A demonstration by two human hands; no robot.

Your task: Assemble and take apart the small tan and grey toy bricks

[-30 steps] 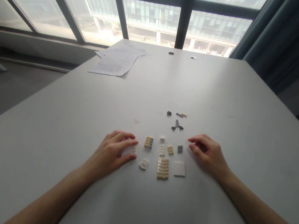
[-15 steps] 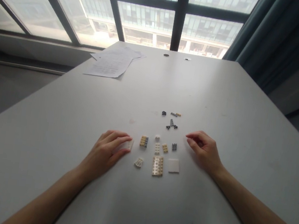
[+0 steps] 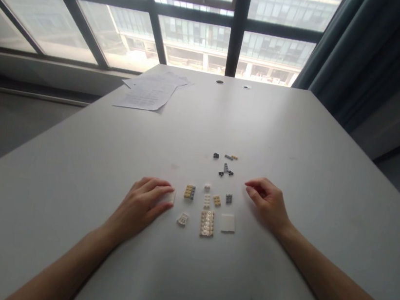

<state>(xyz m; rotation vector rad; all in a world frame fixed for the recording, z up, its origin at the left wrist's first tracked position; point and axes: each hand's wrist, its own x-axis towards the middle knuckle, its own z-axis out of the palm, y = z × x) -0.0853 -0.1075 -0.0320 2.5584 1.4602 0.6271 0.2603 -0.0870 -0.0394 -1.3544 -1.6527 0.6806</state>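
Observation:
My left hand (image 3: 147, 199) rests on the table, its fingers and thumb closed around a white toy brick piece (image 3: 172, 196) that is mostly covered. To its right lie a tan and grey brick (image 3: 189, 192) and a small white slotted piece (image 3: 182, 219). On the other side, my right hand (image 3: 265, 198) lies loosely curled with a gap between thumb and fingers, holding nothing. Nearest it are a grey brick (image 3: 229, 198) and a flat white tile (image 3: 227, 223). Between the hands sit a large tan plate (image 3: 207, 223), a white plate (image 3: 207, 200) and a small tan plate (image 3: 217, 200).
Farther back are a grey wedge-like piece (image 3: 226, 168) with dark bits, a black piece (image 3: 216, 155) and a grey-and-orange piece (image 3: 231, 157). Paper sheets (image 3: 148, 91) lie at the table's far left. Windows and a dark curtain (image 3: 338, 55) stand beyond.
The view has tilted up slightly, so everything sits a little lower in the picture. Neither hand has visibly moved among the bricks.

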